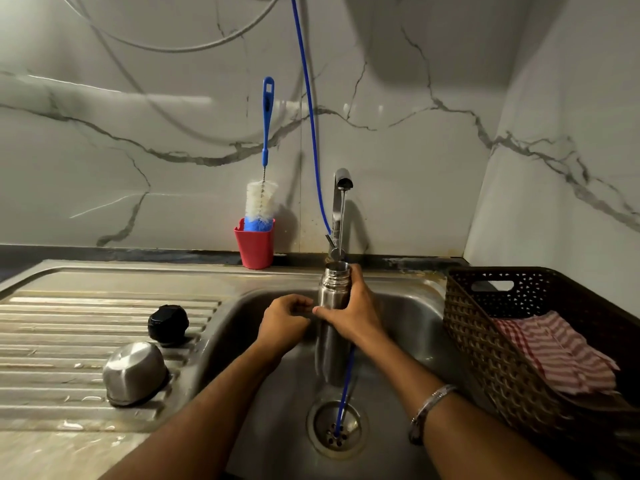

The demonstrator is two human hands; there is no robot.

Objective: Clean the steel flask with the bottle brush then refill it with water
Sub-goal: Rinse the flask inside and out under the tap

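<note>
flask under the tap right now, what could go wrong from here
1. The water stream is thin and the steel flask mouth narrow; a slight drift would send water down the outside.
2. Only the right hand grips the flask; the left hand sits beside it, so a wet wall might slip.
3. The blue tube runs just behind the flask to the drain and may snag.
</note>
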